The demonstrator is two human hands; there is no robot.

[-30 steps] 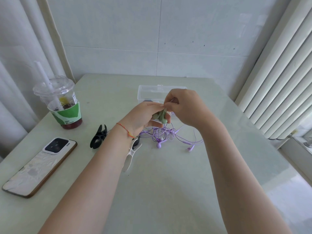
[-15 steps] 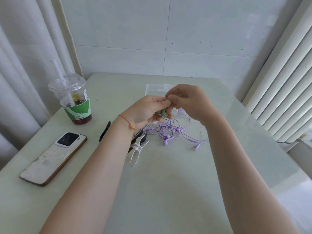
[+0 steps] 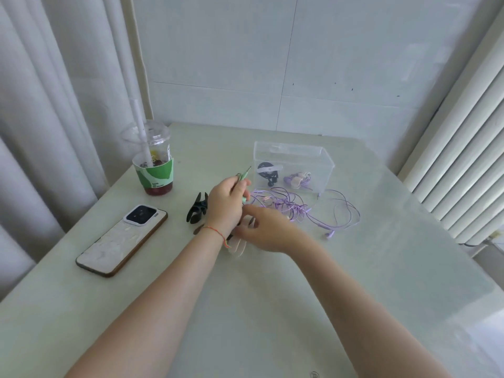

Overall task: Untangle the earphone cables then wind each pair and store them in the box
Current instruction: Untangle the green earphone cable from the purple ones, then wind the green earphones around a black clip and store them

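Just left of the clear box (image 3: 324, 162), the left hand (image 3: 226, 205) clenches a wound green earphone bundle (image 3: 243, 184) so it stays coiled; the right hand (image 3: 266, 230) reaches toward a clip, grip unclear. Purple earphones (image 3: 294, 207) lie loose before the box

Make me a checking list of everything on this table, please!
Surface: pale green table, smooth and a little shiny.
Job's things: clear box at the back, holding a wound black pair and a wound purple pair; green earphones in the left hand.
Clutter: drink cup with straw, phone face down, black clip, white clip partly under the hands.
Grips: left hand holds the green earphones; right hand reaches low, its fingers hidden.
Cables: loose purple cable spread out in front of the box.
Surroundings: curtain, tiled wall, blinds.
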